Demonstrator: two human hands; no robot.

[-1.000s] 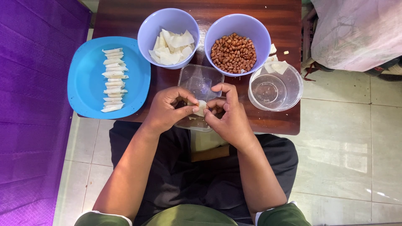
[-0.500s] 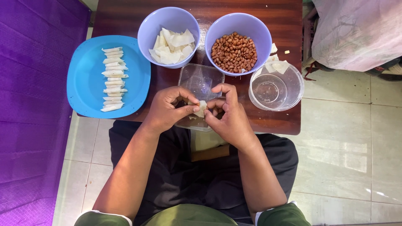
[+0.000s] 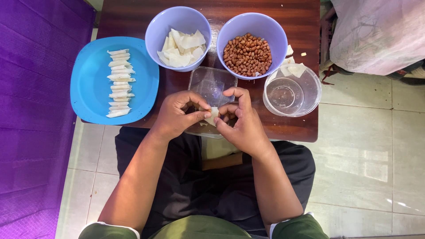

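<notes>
I'm looking down at both hands meeting over the near edge of the dark wooden table (image 3: 133, 20): the left hand (image 3: 177, 116) and the right hand (image 3: 241, 126) pinch one small pale dough wrapper (image 3: 211, 116) between thumbs and fingertips, just above a clear square plastic tray (image 3: 211, 84). I count a column of finished white rolls (image 3: 118, 82) lined up on the round blue plate (image 3: 90, 93). A lilac bowl of flat white wrappers (image 3: 179, 37) and a lilac bowl of brown peanuts (image 3: 249, 54) are both well stocked, so I judge plenty remains. A clear round tub (image 3: 292, 94) sits at the right.
</notes>
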